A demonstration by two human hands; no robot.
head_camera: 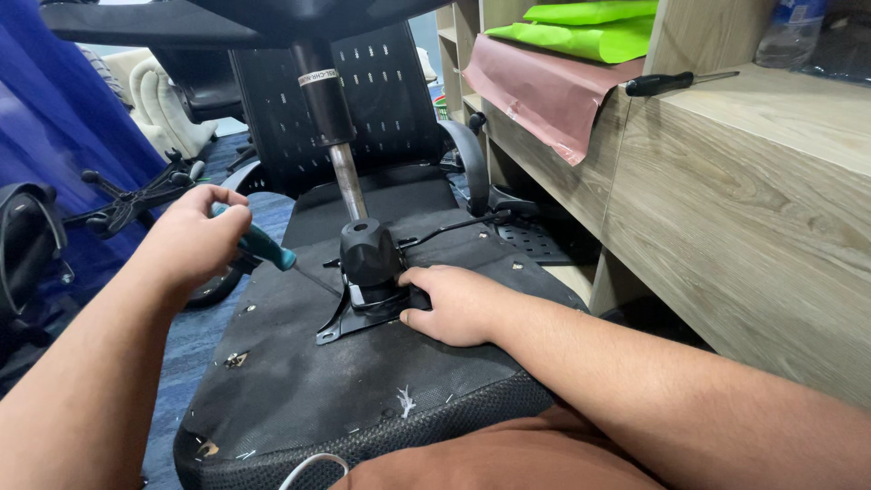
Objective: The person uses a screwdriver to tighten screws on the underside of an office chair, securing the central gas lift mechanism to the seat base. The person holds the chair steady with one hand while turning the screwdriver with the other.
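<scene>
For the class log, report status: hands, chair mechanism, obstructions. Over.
Left hand shut on teal-handled screwdriver. Right hand pressed against the black mechanism plate on the upturned seat. Nothing in the way.

Gas column [337, 136] and wooden shelving [726, 200] close by.

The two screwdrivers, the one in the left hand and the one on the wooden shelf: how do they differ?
The screwdriver in the left hand has a teal handle; the screwdriver on the shelf has a black handle. The first is held in the left hand, slanting down toward the black seat mechanism; the second lies flat and untouched on the wooden shelf. Both have thin metal shafts.
</scene>
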